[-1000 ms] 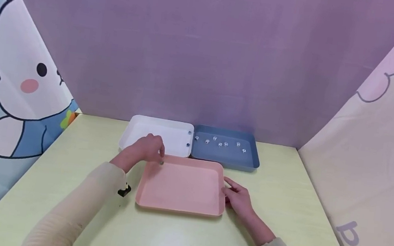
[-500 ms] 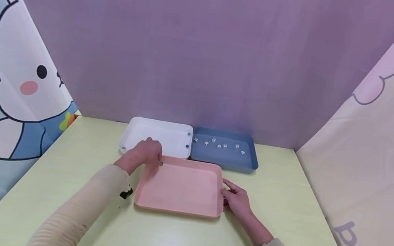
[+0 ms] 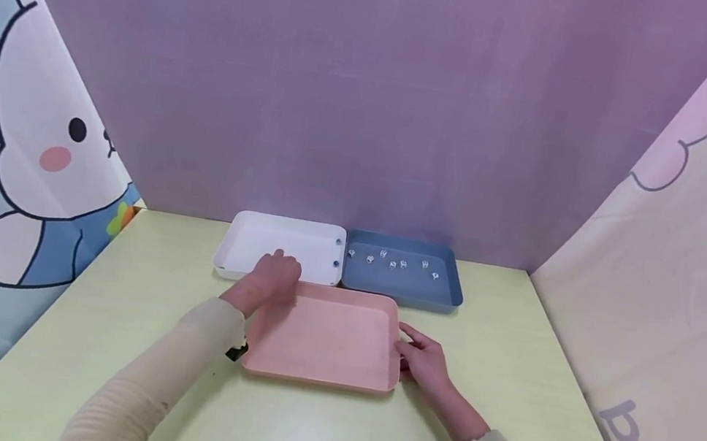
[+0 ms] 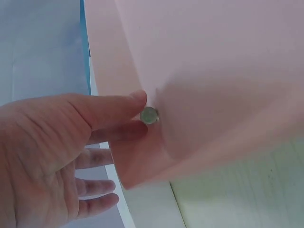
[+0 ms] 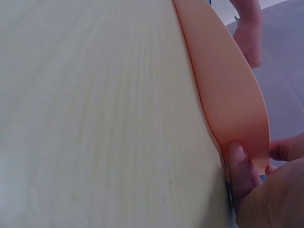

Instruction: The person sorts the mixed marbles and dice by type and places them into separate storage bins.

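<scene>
A shallow pink tray (image 3: 326, 335) lies on the table in the head view. My left hand (image 3: 274, 277) reaches over its far left corner. In the left wrist view, the thumb and forefinger of that hand (image 4: 52, 147) pinch a small round pale-green piece (image 4: 148, 115) inside the corner; the other fingers extend beyond the rim. My right hand (image 3: 427, 362) grips the tray's right side. The right wrist view shows its fingers (image 5: 240, 166) against the outer wall, with the thumb at the rim.
Behind the pink tray stand a white tray (image 3: 258, 238) and a blue tray (image 3: 372, 282), side by side. Several small clear dice-like cubes (image 3: 404, 264) lie in the blue one. Small dark-blue pieces (image 3: 336, 263) sit along the white tray's right side. A purple backdrop (image 3: 368, 104) rises behind.
My left hand has moved slightly right and down into the pink tray's far left corner, covering the small greenish piece in the head view. The right hand stays at the tray's side.
</scene>
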{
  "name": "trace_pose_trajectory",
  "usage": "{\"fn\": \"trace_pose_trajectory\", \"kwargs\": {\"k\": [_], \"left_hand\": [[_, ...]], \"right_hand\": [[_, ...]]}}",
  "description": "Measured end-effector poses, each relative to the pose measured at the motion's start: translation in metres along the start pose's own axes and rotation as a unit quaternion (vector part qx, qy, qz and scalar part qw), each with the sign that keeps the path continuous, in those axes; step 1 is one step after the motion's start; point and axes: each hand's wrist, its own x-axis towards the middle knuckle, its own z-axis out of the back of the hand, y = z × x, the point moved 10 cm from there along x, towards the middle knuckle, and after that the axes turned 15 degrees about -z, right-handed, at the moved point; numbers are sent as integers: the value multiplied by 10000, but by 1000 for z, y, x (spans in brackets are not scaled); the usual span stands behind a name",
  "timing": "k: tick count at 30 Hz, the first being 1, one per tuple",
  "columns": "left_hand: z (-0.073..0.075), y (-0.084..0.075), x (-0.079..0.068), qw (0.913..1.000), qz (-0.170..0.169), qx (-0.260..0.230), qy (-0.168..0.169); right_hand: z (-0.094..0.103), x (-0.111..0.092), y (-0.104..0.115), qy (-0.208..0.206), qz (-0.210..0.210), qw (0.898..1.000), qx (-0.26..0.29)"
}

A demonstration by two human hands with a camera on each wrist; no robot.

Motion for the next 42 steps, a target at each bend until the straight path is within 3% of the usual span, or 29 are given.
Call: {"fn": "trace_pose_trajectory", "kwargs": {"k": [10, 17, 21, 24, 33, 37, 42], "left_hand": [[-9, -3, 8, 9996, 23, -122, 271], [-3, -10, 10, 9994, 155, -140, 291], [1, -19, 8, 9991, 250, 88, 343], [1, -23, 9, 9989, 253, 274, 280], [5, -35, 15, 9999, 45, 82, -91], [12, -49, 18, 9993, 9, 368, 3], [18, -60, 20, 9943, 467, 911, 292]], "right_hand": [[0, 1, -3, 22, -46, 10000, -5], [1, 1, 0, 44, -16, 10000, 10], [2, 1, -1, 2, -43, 10000, -20], [1, 0, -1, 4, -45, 10000, -2], [0, 1, -1, 24, -80, 10000, 9], [0, 1, 0, -26, -79, 10000, -43], [0, 2, -1, -8, -60, 10000, -15]]}}
